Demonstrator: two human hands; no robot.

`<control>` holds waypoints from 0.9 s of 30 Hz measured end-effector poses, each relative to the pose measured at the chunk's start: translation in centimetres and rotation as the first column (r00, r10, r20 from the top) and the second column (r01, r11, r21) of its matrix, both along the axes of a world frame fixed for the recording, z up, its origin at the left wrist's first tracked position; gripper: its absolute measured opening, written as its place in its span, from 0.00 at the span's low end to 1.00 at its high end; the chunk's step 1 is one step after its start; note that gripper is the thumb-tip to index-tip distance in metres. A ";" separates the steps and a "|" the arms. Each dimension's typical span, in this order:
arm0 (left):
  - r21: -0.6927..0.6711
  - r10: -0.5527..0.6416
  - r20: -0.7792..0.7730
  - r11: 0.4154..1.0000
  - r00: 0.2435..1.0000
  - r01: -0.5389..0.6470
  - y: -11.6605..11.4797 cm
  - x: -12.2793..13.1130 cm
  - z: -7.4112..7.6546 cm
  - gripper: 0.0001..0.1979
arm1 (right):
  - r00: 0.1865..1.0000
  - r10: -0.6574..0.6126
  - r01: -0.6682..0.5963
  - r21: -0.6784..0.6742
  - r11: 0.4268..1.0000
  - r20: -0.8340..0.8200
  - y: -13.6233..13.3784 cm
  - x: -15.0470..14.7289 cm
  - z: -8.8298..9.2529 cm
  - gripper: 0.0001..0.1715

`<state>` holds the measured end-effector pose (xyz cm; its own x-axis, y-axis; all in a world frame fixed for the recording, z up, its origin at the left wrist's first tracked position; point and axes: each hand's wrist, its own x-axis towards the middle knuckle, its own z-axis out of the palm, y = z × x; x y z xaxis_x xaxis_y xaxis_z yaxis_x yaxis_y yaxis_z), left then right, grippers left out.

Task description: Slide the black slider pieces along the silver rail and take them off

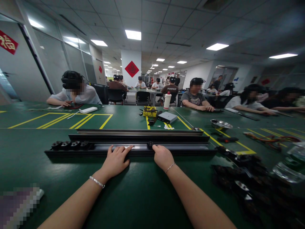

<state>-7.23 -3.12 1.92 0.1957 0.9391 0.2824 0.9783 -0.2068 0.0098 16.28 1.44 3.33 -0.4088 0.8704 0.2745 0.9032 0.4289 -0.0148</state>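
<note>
A long black channel rail (186, 152) with a shiny inner strip lies across the green table in front of me. My left hand (116, 160) rests on its near edge with fingers spread, the fingertips over the strip. At the middle of the rail my right hand (164, 156) is closed, thumb and fingers pinching a small black module (150, 145) that sits in the channel. Several similar black modules (75, 144) are lined up at the rail's left end. Directly behind lie further black rails (140, 133), parallel to the first.
To the right are a heap of black modules (247, 178), a plastic bottle (290, 163), a metal bowl (221, 124) and bundled wires (269, 139). Beyond the rails stand a grey box (167, 117), a yellow item (150, 111) and a white bottle (167, 100). People sit across the table.
</note>
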 end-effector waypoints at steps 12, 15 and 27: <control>0.009 -0.006 0.007 1.000 1.000 0.006 -0.1 0.1 0.1 0.30 | 1.000 0.000 0.001 -0.013 1.000 0.021 0.0 0.1 0.2 0.17; 0.008 -0.003 0.006 1.000 1.000 0.003 0.0 0.1 0.0 0.30 | 1.000 -0.002 0.002 -0.018 1.000 0.021 0.0 0.0 0.2 0.17; -0.019 -0.004 0.013 1.000 1.000 0.004 -0.2 0.3 0.5 0.30 | 0.998 -0.066 0.066 0.016 0.998 0.011 0.4 1.0 0.2 0.18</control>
